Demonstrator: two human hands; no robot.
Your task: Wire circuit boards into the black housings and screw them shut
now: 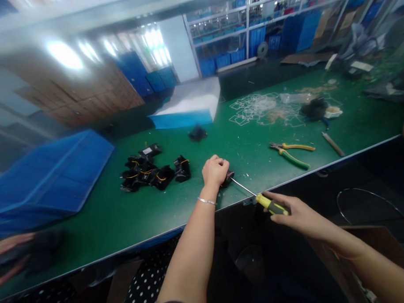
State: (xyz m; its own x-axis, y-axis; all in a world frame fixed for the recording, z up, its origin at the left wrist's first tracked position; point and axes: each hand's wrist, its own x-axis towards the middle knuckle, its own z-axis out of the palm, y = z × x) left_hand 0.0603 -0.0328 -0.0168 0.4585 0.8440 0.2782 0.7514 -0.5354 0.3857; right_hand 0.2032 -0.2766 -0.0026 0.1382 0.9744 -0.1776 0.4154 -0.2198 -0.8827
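My left hand (215, 170) is closed over a small black part (227, 178) and presses it onto the green table (101, 217) near the front edge. In my right hand (297, 213) I grip the yellow-and-black handle of a screwdriver (272, 205). Its metal shaft runs up and left, and the tip meets the black part under my left hand. A silver bracelet sits on my left wrist. A heap of several similar black parts (152, 171) with yellow wires lies to the left of my left hand.
Yellow-and-green pliers (291, 152) lie right of the hands. Further back are white plastic scraps (260, 107), a dark lump (315, 108) and a metal rod (333, 144). A blue bin (47, 179) stands at the left, a blue-and-white box (187, 105) at the back.
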